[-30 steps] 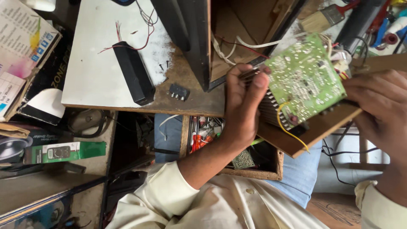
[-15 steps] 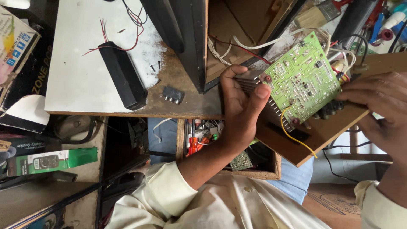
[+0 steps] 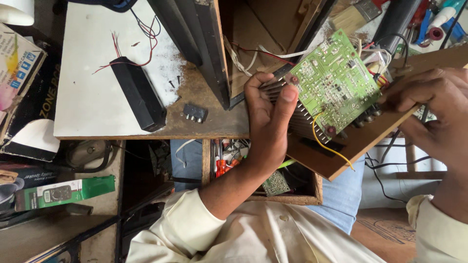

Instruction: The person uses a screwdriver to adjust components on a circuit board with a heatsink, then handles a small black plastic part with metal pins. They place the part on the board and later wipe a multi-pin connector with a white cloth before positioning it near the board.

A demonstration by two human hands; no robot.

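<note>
Both hands hold a green circuit board (image 3: 336, 83) fixed to a brown wooden panel (image 3: 363, 141), lifted just past the worktop's (image 3: 97, 107) front right corner. The left hand (image 3: 265, 117) has its fingers (image 3: 287, 97) curled, pinching the finned heat sink (image 3: 297, 119) at the board's left edge. The right hand (image 3: 429, 104) grips the panel's right end, fingers pressed together. On the worktop lie a long black box (image 3: 139, 95) with red wires and a small black connector (image 3: 195, 113) near the front edge. An open wooden cabinet (image 3: 253, 44) stands behind the board.

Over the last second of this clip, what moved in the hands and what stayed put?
The left hand shifted its grip on the green circuit board: the thumb now lies up across the board's left corner. The board on its wooden panel tilted slightly. The right hand held the panel's far end throughout. The black box and small connector stayed on the bench.
</note>
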